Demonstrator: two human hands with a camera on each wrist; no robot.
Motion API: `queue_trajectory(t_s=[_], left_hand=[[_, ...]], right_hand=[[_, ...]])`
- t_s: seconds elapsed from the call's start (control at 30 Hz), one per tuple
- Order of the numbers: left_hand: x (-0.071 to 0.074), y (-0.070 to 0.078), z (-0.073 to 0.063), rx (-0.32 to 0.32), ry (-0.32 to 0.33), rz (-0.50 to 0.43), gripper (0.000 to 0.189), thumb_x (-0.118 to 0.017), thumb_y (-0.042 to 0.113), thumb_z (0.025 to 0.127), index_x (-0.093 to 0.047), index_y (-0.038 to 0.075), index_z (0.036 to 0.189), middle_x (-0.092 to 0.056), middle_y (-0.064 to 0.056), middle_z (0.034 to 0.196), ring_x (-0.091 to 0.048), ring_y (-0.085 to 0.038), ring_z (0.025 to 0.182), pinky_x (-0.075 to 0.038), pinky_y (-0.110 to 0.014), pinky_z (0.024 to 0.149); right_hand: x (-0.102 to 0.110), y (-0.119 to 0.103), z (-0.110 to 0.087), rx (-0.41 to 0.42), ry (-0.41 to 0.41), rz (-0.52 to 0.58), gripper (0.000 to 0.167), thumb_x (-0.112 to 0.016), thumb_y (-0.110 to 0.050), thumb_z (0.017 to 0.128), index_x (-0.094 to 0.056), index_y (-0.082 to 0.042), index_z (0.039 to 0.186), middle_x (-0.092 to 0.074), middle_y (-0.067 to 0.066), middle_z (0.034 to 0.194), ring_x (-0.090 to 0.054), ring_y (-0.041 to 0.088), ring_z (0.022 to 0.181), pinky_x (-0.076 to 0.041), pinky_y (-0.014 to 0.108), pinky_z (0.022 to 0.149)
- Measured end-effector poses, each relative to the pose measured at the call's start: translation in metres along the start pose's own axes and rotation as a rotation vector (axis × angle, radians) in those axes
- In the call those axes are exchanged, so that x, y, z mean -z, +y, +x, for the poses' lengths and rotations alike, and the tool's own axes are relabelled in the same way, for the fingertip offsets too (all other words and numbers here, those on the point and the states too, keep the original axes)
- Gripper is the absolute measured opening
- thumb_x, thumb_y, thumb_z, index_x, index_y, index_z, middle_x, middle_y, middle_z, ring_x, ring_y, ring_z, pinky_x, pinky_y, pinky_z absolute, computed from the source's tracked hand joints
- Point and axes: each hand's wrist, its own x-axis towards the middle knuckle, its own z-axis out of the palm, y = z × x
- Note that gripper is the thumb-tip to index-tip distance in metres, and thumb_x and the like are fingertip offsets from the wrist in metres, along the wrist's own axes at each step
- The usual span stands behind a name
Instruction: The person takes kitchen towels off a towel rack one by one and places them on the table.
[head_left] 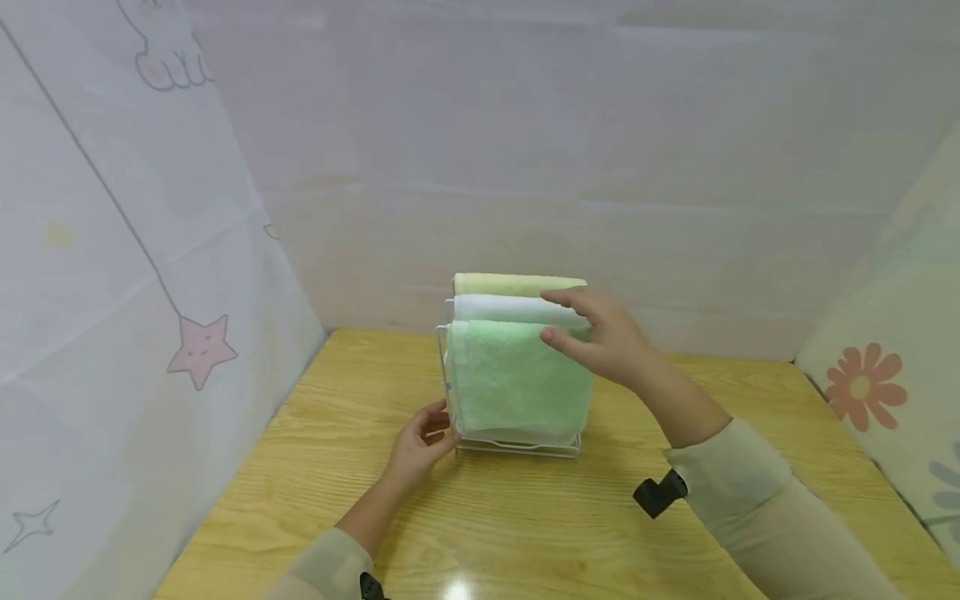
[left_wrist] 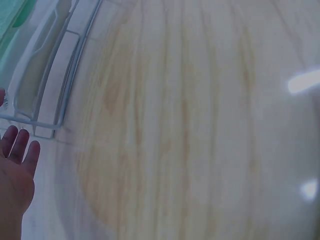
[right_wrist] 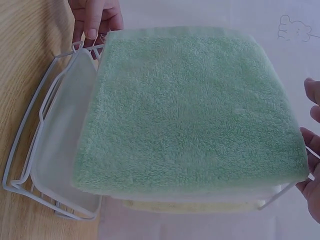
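Observation:
A white wire rack (head_left: 517, 451) stands on the table with folded towels upright in it: a green towel (head_left: 525, 375) in front, a white towel (head_left: 495, 306) behind it and a pale yellow towel (head_left: 517, 283) at the back. My left hand (head_left: 415, 446) is at the rack's lower left corner, its fingers loosely bent beside the wire. In the left wrist view, several fingers of the left hand (left_wrist: 17, 170) lie apart from the rack. My right hand (head_left: 607, 337) is at the upper right of the towels, thumb and forefinger spread. Part of this hand (right_wrist: 312, 150) shows by a wire.
The wooden table (head_left: 360, 367) extends around the rack. Behind it hangs a pale cloth (head_left: 525, 150). Side cloths carry a printed pink star (head_left: 201, 350) on the left and a red flower (head_left: 862, 386) on the right. Dark wrist devices (head_left: 660, 493) sit at the sleeves.

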Motion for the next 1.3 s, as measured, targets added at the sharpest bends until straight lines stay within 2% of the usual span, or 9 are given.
queue_trajectory(t_s=[0.13,0.3,0.5,0.73,0.9,1.1,1.3], left_hand=[[-0.008,-0.006,0.001,-0.006,0.025,-0.064,0.055,-0.071,0.003,0.087,-0.049,0.0,0.138,-0.059,-0.02,0.125,-0.056,-0.03,0.118,-0.051,-0.034,0.102],[-0.013,-0.016,0.0,-0.03,0.05,-0.091,0.049,-0.071,0.0,0.087,-0.053,-0.002,0.132,-0.06,-0.021,0.122,-0.059,-0.02,0.11,-0.053,-0.019,0.091],[-0.016,-0.023,-0.007,-0.042,0.104,-0.107,0.047,-0.071,0.001,0.087,-0.054,-0.004,0.131,-0.06,-0.023,0.121,-0.06,-0.012,0.105,-0.052,-0.018,0.091],[-0.019,-0.029,-0.012,-0.014,0.17,-0.16,0.049,-0.07,-0.002,0.086,-0.053,-0.004,0.132,-0.061,-0.019,0.118,-0.06,-0.005,0.099,-0.053,-0.015,0.089],[-0.022,-0.029,-0.011,-0.035,0.166,-0.161,0.049,-0.069,-0.003,0.087,-0.052,-0.006,0.132,-0.06,-0.021,0.12,-0.06,-0.003,0.099,-0.052,-0.014,0.089],[-0.022,-0.029,-0.01,-0.02,0.161,-0.179,0.049,-0.069,-0.004,0.086,-0.052,-0.007,0.132,-0.059,-0.025,0.121,-0.06,-0.003,0.098,-0.051,-0.013,0.089],[-0.022,-0.03,-0.01,-0.012,0.168,-0.178,0.048,-0.069,-0.004,0.086,-0.053,-0.006,0.132,-0.06,-0.024,0.12,-0.06,-0.002,0.097,-0.051,-0.013,0.088]], right_hand=[[-0.005,-0.001,0.003,0.031,-0.029,0.003,0.05,-0.073,-0.023,0.089,-0.058,-0.006,0.134,-0.061,0.011,0.134,-0.056,0.031,0.122,-0.05,0.051,0.097],[-0.008,-0.003,0.006,-0.001,-0.068,0.0,0.05,-0.075,-0.025,0.088,-0.06,-0.009,0.133,-0.063,0.009,0.13,-0.058,0.029,0.115,-0.05,0.049,0.095],[-0.009,-0.012,0.013,-0.041,-0.123,-0.003,0.049,-0.074,-0.029,0.088,-0.061,-0.013,0.132,-0.065,0.007,0.129,-0.063,0.027,0.111,-0.051,0.046,0.097],[-0.011,-0.02,0.023,-0.101,-0.208,-0.011,0.05,-0.073,-0.035,0.088,-0.061,-0.019,0.133,-0.066,0.0,0.128,-0.063,0.021,0.112,-0.054,0.042,0.091],[-0.011,-0.021,0.026,-0.158,-0.252,-0.008,0.048,-0.074,-0.038,0.087,-0.062,-0.023,0.132,-0.065,-0.003,0.129,-0.061,0.02,0.117,-0.054,0.042,0.093],[-0.013,-0.023,0.028,-0.256,-0.307,-0.025,0.046,-0.073,-0.043,0.086,-0.063,-0.03,0.129,-0.065,-0.002,0.13,-0.06,0.019,0.12,-0.051,0.044,0.099],[-0.017,-0.021,0.029,-0.305,-0.292,-0.016,0.043,-0.073,-0.044,0.086,-0.066,-0.031,0.126,-0.067,-0.005,0.128,-0.062,0.018,0.119,-0.051,0.043,0.099]])
